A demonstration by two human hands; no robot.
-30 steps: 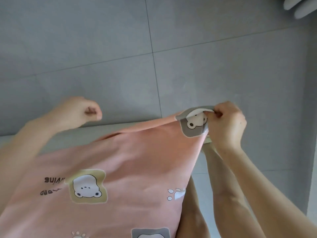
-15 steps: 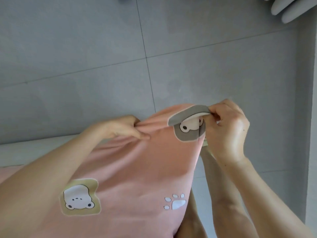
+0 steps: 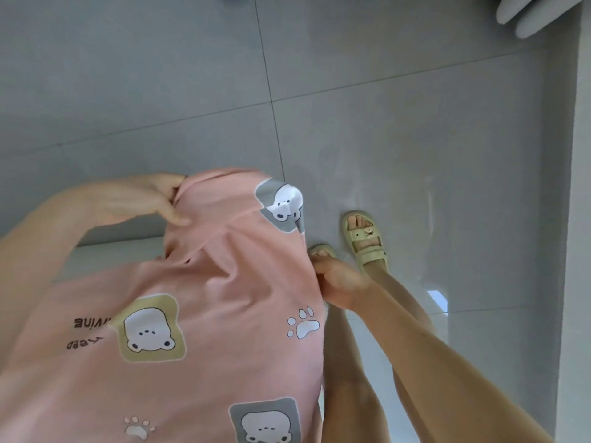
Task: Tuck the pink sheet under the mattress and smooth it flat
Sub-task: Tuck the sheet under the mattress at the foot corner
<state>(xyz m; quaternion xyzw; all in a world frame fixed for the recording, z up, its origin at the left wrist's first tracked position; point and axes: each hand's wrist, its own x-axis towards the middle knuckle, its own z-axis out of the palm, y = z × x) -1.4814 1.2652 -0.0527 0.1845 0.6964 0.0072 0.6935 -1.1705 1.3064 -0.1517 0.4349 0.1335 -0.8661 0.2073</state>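
Pink sheet (image 3: 224, 314) with bear prints, corner bunched, draped over mattress (image 3: 121, 254).

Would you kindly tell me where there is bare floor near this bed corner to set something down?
Free: the grey tiled floor beyond the pink sheet, up to the white objects at top right. Crowded: the strip right of the sheet, where the right hand and the sandalled feet are.

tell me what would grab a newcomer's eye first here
The pink sheet with its cartoon bears fills the lower left, bunched up between both hands. The left hand pinches its top fold, and the right hand holds its right edge. Just right of it, a foot in a pale sandal stands on grey floor tiles.
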